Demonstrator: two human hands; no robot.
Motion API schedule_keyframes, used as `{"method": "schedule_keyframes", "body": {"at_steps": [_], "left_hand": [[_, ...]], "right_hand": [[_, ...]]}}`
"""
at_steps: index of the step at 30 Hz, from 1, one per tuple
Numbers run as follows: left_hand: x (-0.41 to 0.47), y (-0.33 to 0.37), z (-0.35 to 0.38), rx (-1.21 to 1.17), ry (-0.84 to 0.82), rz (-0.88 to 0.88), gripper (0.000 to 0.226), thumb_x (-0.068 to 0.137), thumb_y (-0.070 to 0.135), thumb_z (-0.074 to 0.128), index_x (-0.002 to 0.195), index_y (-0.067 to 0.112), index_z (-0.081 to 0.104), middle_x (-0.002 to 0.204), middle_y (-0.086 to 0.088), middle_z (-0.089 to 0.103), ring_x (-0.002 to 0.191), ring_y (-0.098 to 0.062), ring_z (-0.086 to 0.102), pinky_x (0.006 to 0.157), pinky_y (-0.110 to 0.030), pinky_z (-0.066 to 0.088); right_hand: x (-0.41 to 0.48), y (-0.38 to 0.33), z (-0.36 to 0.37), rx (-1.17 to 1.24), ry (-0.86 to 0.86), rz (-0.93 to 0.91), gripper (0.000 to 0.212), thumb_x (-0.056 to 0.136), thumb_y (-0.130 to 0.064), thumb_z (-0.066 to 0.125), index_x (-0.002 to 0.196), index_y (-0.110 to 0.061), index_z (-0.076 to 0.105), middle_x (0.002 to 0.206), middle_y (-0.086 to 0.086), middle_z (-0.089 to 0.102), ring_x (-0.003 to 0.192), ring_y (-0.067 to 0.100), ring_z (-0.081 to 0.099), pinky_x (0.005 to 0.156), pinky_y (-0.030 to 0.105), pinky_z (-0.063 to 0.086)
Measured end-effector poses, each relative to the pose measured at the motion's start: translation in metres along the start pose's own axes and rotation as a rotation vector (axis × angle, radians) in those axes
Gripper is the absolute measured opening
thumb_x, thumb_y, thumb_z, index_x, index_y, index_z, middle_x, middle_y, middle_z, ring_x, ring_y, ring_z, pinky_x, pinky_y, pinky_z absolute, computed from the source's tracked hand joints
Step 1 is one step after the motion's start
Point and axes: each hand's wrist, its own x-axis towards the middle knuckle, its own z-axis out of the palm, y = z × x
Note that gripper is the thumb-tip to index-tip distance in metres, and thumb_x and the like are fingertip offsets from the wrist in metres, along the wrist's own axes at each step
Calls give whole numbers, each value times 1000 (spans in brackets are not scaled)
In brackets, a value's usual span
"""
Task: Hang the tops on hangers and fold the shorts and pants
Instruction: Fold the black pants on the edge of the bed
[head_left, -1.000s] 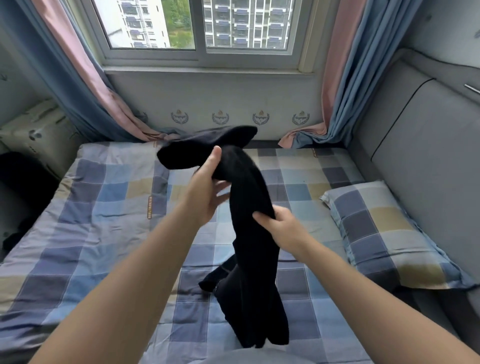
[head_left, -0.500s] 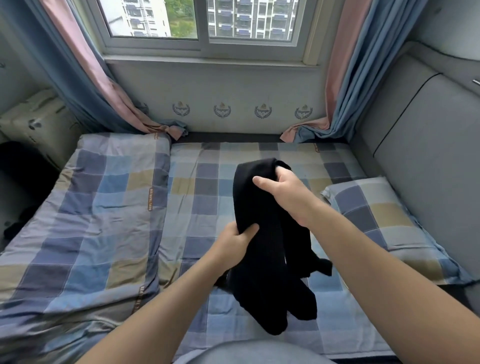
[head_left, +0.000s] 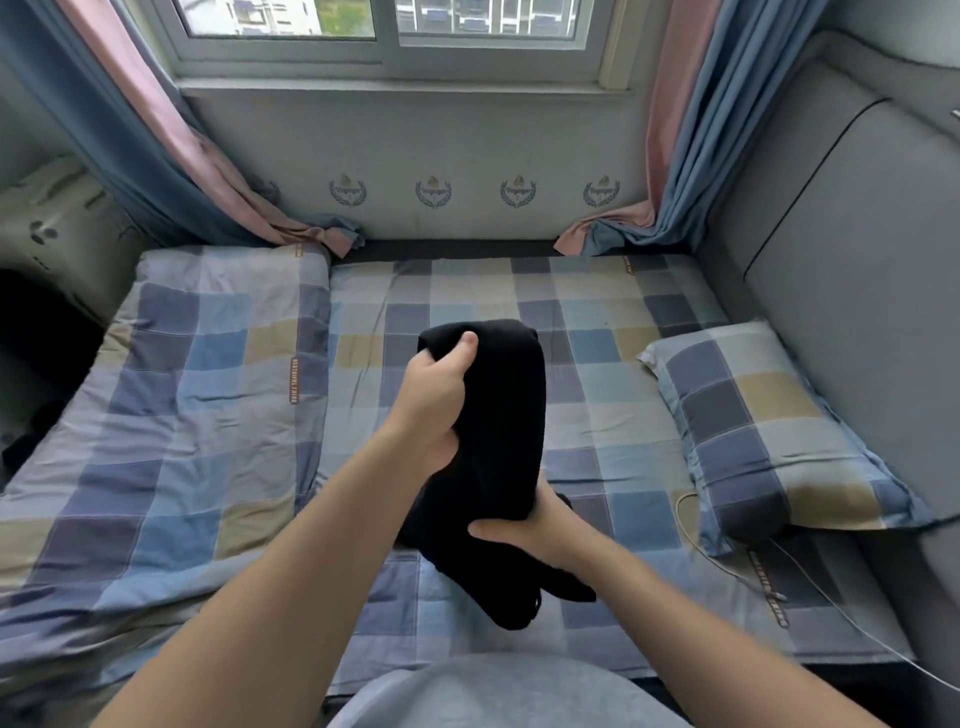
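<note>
Clutching black garment (head_left: 501, 415) — left hand (head_left: 434, 400) above, right hand (head_left: 527, 527) below.

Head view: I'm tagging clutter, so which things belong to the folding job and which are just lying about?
In the job:
black garment
left hand and right hand, both gripping it

Lying about:
checked pillow
checked quilt
curtains

One black soft-fabric garment (head_left: 501, 415), doubled over into a thick upright bundle with a rounded fold on top. Held over the checked bed cover (head_left: 613, 395). Left hand (head_left: 434, 402) grips its upper left edge; right hand (head_left: 522, 530) clasps the lower part. Loose crumpled ends hang below.
</note>
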Motion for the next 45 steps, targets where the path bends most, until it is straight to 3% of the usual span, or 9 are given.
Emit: {"method": "schedule_keyframes", "body": {"at_steps": [4,10,14,18,26,32,35,40,45], "left_hand": [[7,5,3,-57,86,-61,13,101,35,59,102,23,60,112,-3,69,102,-24,66,80,-40,56],[7,-5,-22,259,-99,-12,28,91,50,66,108,29,59,99,17,72,98,-6,67,69,-17,52],[-9,-49,-29,547,-231,-100,86,80,39,82,150,25,34,128,18,46,98,17,51,70,-1,44],[-27,-85,-37,564,-304,-280,91,67,59,85,141,31,42,125,14,59,105,-1,65,89,-22,55],[-20,-89,-28,697,-215,9,15,101,23,57,114,24,65,105,7,72,102,-11,67,96,-47,55],[-2,-42,-29,300,74,-27,16,104,12,50,103,7,66,99,-23,67,92,-34,62,84,-51,52],[4,-21,-24,186,131,-79,14,103,15,53,104,12,67,114,-20,71,106,-34,67,91,-50,57],[1,-22,-6,166,69,-146,12,99,19,59,91,14,67,90,-8,69,82,-21,68,53,-26,53],[3,-18,-16,163,80,-113,12,98,18,62,92,7,65,88,-11,67,80,-22,67,60,-28,56]], "right_hand": [[8,10,4,-76,280,25,7,92,-26,61,96,-21,61,92,4,69,92,29,66,77,42,53],[22,-13,-31,296,341,150,6,98,-21,63,94,-22,68,96,4,75,92,25,71,69,36,56],[29,-44,-46,572,418,112,12,97,-15,64,109,-16,66,100,9,74,88,28,72,60,37,58],[28,-71,-64,721,441,100,23,98,-17,64,118,-7,62,107,16,72,94,32,72,62,38,59],[25,-78,-71,842,370,109,28,101,-13,56,127,-2,58,118,20,69,100,35,71,68,42,61],[-2,-49,-67,487,100,-119,74,89,-41,67,152,-42,28,145,-8,53,131,13,52,111,44,40],[-16,-36,-48,198,-17,-165,92,74,-60,75,150,-53,25,154,-21,36,138,-4,35,112,30,34],[-15,-23,-3,84,54,-183,50,81,-45,75,124,-50,51,116,-20,65,110,-2,61,94,30,53],[0,-23,-22,-52,320,-219,15,97,-16,59,94,-29,64,79,-6,68,74,13,61,70,41,53]]}}
